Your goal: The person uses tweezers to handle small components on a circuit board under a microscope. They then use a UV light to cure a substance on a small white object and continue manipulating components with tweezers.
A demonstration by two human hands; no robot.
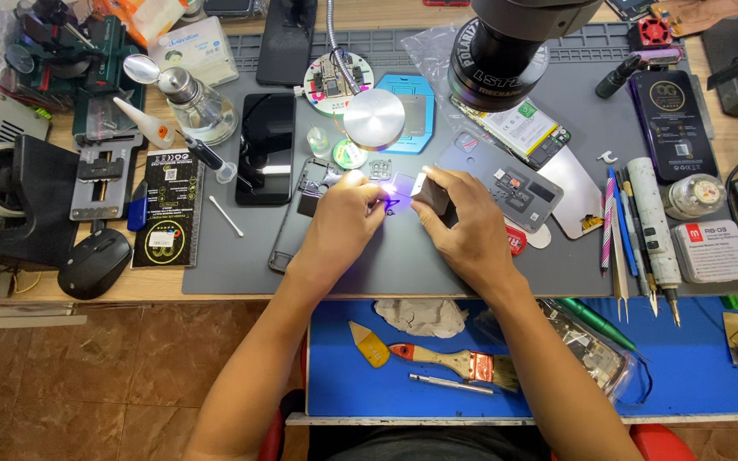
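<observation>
Grip on my right hand (463, 224) is closed around a small dark lamp (431, 196), which throws a purple glow (399, 189) onto the spot between my hands. Left hand (343, 220) has its fingers curled in tight right at that glow, pinching something tiny; I can't make out what it is under the light. Both hands sit over the middle of the grey mat (232, 256) on the bench, nearly touching each other.

Just beyond my left hand lies a phone frame (288, 230), partly under my wrist, and past that a black phone (266, 147) lying flat. A round silver disc (374, 119) sits just above the glow, with the big microscope head (506, 43) hanging over the mat behind it. A metal back plate (518, 183) lies beside my right hand.

Further right, a row of tweezers and pens (634, 230) lies at the mat's edge. Far left there's a black mouse (94, 261). Down near me, on the blue tray (694, 367), are a brush (459, 363), a yellow scraper (371, 344) and a crumpled rag (424, 316).
</observation>
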